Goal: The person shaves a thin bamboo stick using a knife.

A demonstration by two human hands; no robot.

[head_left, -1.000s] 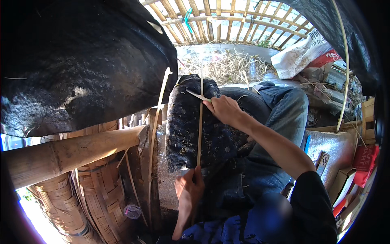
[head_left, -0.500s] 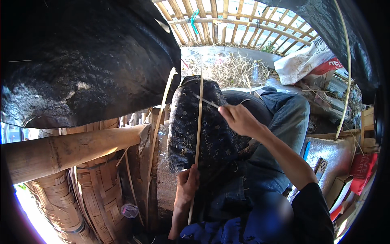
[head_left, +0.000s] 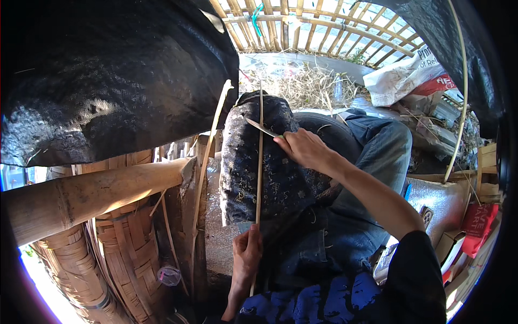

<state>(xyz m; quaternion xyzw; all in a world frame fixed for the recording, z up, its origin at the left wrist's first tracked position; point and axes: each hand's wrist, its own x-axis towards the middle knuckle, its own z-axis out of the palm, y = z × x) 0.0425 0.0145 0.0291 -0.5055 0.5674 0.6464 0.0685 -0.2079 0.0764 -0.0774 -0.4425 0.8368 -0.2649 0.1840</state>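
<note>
A long, thin bamboo strip (head_left: 259, 183) lies lengthwise over a dark patterned cloth (head_left: 237, 156) draped on a rounded support between my knees. My left hand (head_left: 247, 252) is closed around the strip near its lower end, which runs on down toward my shirt. My right hand (head_left: 305, 148) grips a knife (head_left: 261, 128) by its handle, mostly hidden in the fingers. The blade crosses the upper part of the strip, its tip pointing up and left. Whether the edge touches the strip I cannot tell. Small pale shavings dot the cloth.
A thick bamboo pole (head_left: 118, 186) juts in from the left above woven bamboo baskets (head_left: 124, 243). Black plastic sheeting (head_left: 118, 92) hangs over the upper left. Ahead lie a heap of shavings (head_left: 302, 86) and a slatted bamboo fence (head_left: 324, 29). At right are a white sack (head_left: 396, 83) and a red bag (head_left: 479, 229).
My right hand and the knife have shifted slightly left and up, and the blade is turned a little. My left hand still holds the strip. The whole view has tilted slightly.
</note>
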